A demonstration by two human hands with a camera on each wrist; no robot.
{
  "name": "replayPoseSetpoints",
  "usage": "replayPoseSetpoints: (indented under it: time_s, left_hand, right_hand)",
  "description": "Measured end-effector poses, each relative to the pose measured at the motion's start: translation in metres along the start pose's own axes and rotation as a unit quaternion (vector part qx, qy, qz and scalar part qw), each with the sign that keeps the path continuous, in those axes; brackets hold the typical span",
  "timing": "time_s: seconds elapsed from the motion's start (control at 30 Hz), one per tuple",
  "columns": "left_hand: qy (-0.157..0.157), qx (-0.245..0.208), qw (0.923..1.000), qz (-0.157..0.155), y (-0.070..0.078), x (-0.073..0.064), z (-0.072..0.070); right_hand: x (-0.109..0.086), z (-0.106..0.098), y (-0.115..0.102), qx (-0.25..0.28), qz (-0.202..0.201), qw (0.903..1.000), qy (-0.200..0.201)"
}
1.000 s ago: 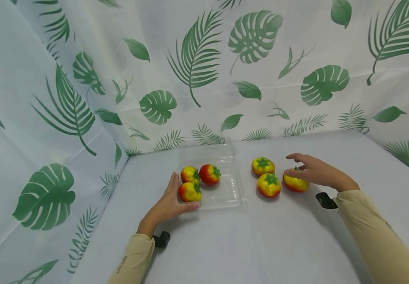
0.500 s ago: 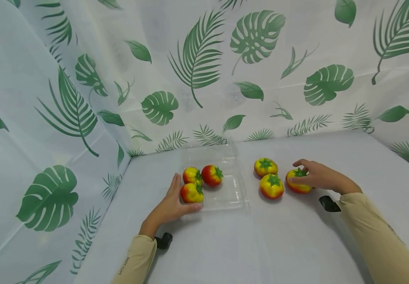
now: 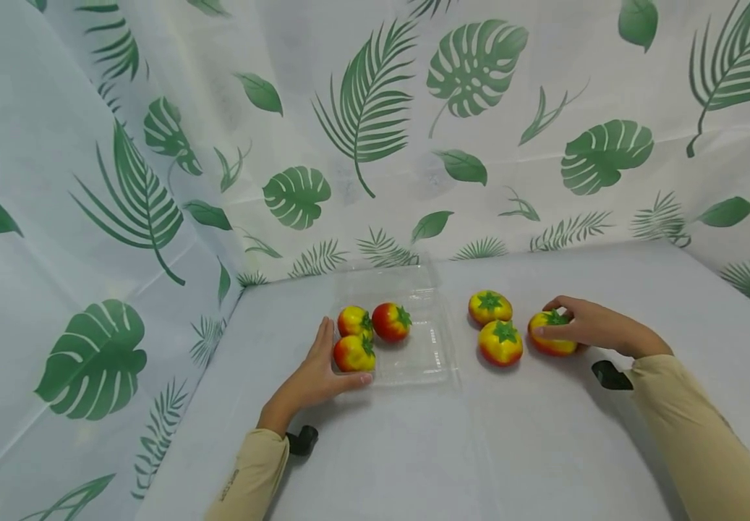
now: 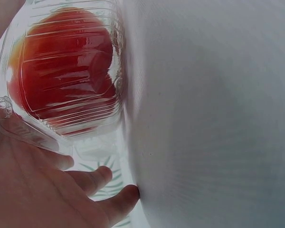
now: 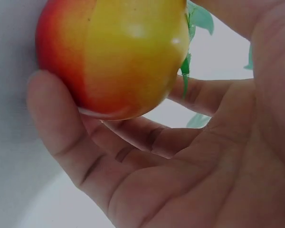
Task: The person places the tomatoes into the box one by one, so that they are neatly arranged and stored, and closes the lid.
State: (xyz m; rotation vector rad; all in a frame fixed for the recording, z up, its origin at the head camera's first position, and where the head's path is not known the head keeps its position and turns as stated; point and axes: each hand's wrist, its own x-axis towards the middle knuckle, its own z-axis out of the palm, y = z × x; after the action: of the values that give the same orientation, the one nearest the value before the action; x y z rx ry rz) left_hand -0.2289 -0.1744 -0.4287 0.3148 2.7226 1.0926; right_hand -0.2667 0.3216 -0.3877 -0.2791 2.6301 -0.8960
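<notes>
A clear plastic clamshell box (image 3: 423, 362) lies with its lid folded back and holds a red tomato (image 3: 390, 323) and two yellow-red tomatoes (image 3: 352, 354). At its front left corner is my left hand (image 3: 312, 373), fingers straight along the left side, thumb along the front. In the left wrist view the fingers are spread beside the ribbed wall (image 4: 71, 71). My right hand (image 3: 592, 325) grips a yellow-red tomato (image 3: 552, 344) with a green star-shaped calyx. In the right wrist view the fingers (image 5: 57, 118) curl round and under this tomato (image 5: 118, 52).
Two more yellow-red tomatoes, one behind (image 3: 489, 307) and one in front (image 3: 500, 344), sit between the box and my right hand. A white cloth covers the table (image 3: 401, 456). Leaf-printed curtains (image 3: 375, 145) stand along the back and sides.
My right hand has come down onto the rightmost tomato, and its thumb and fingers have closed round it. The left hand stays at the box corner. The head view has shifted slightly.
</notes>
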Motion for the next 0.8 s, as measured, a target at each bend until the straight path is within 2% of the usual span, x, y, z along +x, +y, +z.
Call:
replayPoseSetpoints:
  time_s: [0.1,0.43,0.8]
  left_hand:
    - [0.000,0.003,1.0000,-0.002,-0.001,0.000,0.001]
    - [0.000,0.001,1.0000,-0.002,0.002,-0.001,0.001]
    - [0.003,-0.003,1.0000,-0.001,0.001,0.000,0.000]
  right_hand:
    - [-0.003,-0.002,0.002,0.015,-0.002,0.9999,0.004]
    - [-0.012,-0.011,0.003,0.066,-0.047,0.9960,0.037]
    - [-0.016,-0.010,-0.013,0.109,-0.116,0.9847,0.072]
